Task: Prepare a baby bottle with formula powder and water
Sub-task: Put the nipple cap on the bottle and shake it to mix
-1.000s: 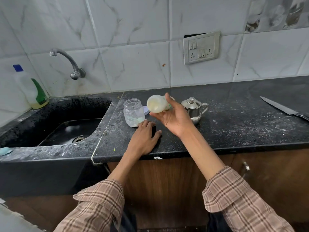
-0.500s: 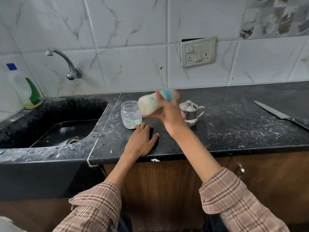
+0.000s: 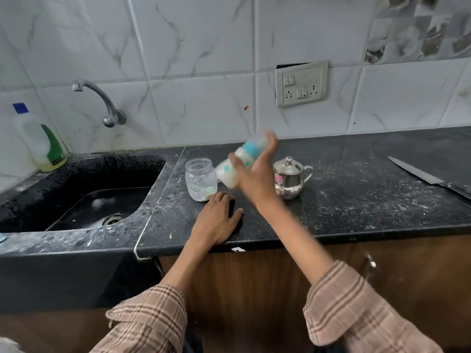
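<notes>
The baby bottle (image 3: 240,163) is up off the counter, tilted and blurred, milky inside with its teal collar on. The right hand (image 3: 254,174) is wrapped tight around it. Just left of that grip sits the nearly empty glass jar (image 3: 200,179); just right, the steel pot (image 3: 289,179). The left hand (image 3: 216,220) lies flat and empty below. Filling looks done; it seems only mixing remains.

Unclear from my seat: baby bottle (image 3: 244,161) in my right hand (image 3: 257,179), motion-smeared, markings unreadable, fill level indeterminate; right hand likewise blurred, finger placement uncertain; knife (image 3: 423,175) far right of that hand, handle cut by the frame edge; detergent bottle (image 3: 40,141) far left of my left hand (image 3: 216,222), label too small to read.
</notes>
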